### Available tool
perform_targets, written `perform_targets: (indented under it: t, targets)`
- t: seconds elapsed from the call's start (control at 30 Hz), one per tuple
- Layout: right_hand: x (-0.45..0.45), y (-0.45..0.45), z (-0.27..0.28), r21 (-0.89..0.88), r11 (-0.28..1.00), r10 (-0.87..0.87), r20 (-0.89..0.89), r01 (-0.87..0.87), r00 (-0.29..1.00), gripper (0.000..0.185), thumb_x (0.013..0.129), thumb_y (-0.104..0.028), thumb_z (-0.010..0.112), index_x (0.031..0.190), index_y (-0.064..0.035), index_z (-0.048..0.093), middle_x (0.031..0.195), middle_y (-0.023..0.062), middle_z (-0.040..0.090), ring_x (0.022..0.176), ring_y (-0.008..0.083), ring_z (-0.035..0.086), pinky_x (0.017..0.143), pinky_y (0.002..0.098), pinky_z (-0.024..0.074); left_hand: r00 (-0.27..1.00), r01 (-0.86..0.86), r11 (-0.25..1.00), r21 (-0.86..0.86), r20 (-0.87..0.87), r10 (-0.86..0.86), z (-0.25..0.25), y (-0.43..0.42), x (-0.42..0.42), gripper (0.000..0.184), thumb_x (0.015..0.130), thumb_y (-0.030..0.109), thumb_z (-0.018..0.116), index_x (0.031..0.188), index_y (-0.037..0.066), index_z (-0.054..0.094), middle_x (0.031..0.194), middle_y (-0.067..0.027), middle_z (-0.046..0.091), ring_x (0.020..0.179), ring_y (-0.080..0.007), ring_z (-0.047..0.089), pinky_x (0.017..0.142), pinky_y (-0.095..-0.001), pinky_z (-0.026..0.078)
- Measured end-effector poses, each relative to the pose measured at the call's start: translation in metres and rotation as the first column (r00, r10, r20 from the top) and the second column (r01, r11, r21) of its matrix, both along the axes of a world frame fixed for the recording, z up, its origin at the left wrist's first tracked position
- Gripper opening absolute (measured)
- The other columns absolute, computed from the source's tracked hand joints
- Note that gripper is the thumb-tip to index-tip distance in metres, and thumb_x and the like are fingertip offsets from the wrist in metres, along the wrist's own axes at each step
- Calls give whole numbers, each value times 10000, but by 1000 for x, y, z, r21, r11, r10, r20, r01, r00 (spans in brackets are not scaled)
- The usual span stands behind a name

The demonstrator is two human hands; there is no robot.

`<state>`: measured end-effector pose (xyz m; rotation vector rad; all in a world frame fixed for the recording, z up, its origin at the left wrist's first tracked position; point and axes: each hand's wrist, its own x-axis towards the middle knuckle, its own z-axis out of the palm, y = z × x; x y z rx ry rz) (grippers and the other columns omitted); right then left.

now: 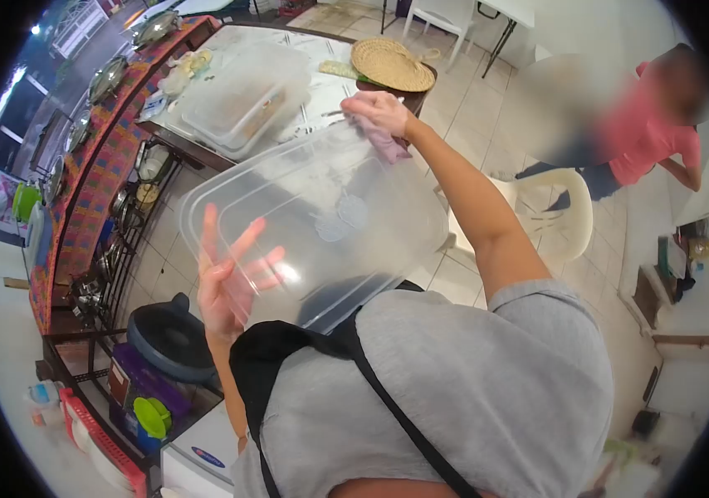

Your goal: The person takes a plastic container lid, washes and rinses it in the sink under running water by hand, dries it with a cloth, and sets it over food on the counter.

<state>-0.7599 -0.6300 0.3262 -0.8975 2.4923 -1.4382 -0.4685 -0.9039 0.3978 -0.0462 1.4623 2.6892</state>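
A large clear plastic lid [296, 224] with a raised round pattern is tilted in front of my torso. My left hand [234, 278] supports its left side, fingers spread and showing through the plastic. At the lid's far right corner, my right hand [375, 114] is closed around a pink cloth [388, 143], which touches the rim. Beyond the lid, a clear plastic storage box [246, 91] stands on the white-topped table [313, 58]. What lies inside the box is brownish and unclear.
A woven fan [392, 64] lies at the table's right end. A white plastic chair [566, 216] stands to my right, with a person in a pink shirt [641, 137] beyond. Metal serving dishes [108, 79] line the counter at left. A dark lidded pan [170, 336] is at lower left.
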Motion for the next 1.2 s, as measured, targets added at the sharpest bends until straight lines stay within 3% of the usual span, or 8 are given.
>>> perform_targets:
  t: [0.07, 0.33, 0.47, 0.7, 0.8, 0.93, 1.1, 1.2]
  targets:
    - [16, 7, -11, -229, 948, -99, 449, 221, 888, 417, 820, -436, 659, 1001, -60, 651, 854, -8, 618, 751, 77, 555, 679, 240, 457, 1000, 5, 1000, 4, 9, -5, -5, -4, 4, 790, 848, 164, 473, 1494, 227, 22, 1397, -314, 324, 1033, -450, 586, 768, -492, 557]
    - [56, 56, -26, -362, 886, 135, 799, 290, 585, 513, 871, -467, 599, 1191, -71, 533, 930, 47, 628, 718, 126, 619, 584, 285, 529, 997, -81, 997, -13, -2, 81, -10, -10, 16, 802, 849, 152, 474, 1490, 236, -1, 1408, -308, 303, 1068, -464, 561, 798, -516, 550]
    - [100, 53, -30, -459, 822, 196, 784, 338, 589, 542, 887, -416, 595, 1280, -65, 472, 1066, 97, 601, 868, 254, 650, 649, 361, 548, 981, -189, 982, -21, -53, 188, -20, -17, 21, 799, 850, 152, 473, 1489, 205, -5, 1419, -309, 280, 1082, -478, 547, 813, -535, 540]
    - [126, 53, -49, -439, 817, 217, 835, 374, 506, 509, 886, -405, 594, 1273, -96, 480, 1088, 72, 599, 915, 236, 635, 702, 366, 541, 940, -328, 944, 41, -89, 330, -27, -17, 18, 735, 861, 155, 448, 1488, 171, 64, 1380, -319, 340, 1045, -469, 573, 755, -514, 566]
    - [131, 26, -70, -617, 429, 337, 787, 660, 517, 350, 904, -352, 591, 1159, -120, 530, 1064, 72, 607, 966, 227, 615, 771, 385, 532, 928, -350, 934, 64, -111, 356, -28, -24, 14, 703, 875, 141, 408, 1490, 175, 67, 1388, -309, 335, 1049, -466, 571, 759, -514, 566]
    - [130, -12, -72, -657, 205, 445, 722, 725, 529, 313, 933, -332, 551, 1140, -99, 524, 1087, 75, 597, 1017, 238, 598, 891, 415, 504, 909, -382, 923, 41, -164, 383, -29, -32, 2, 708, 866, 205, 432, 1491, 205, 99, 1419, -244, 321, 1091, -424, 552, 765, -474, 567]
    - [138, -66, 6, -767, 129, 500, 597, 628, 627, 348, 940, -304, 541, 1206, -95, 460, 1210, 85, 530, 1161, 240, 526, 985, 438, 448, 825, -458, 871, 180, -279, 492, -16, -39, -24, 673, 889, 166, 380, 1491, 198, 80, 1401, -253, 347, 1097, -431, 549, 800, -497, 550]
    - [173, -109, 44, -807, 320, 491, 589, 496, 642, 358, 915, -165, 546, 1242, -59, 445, 1231, 109, 528, 1152, 273, 533, 958, 443, 457, 775, -478, 830, 287, -307, 552, -16, -35, -46, 670, 903, 157, 378, 1492, 177, 59, 1383, -274, 365, 1127, -430, 532, 876, -523, 506]
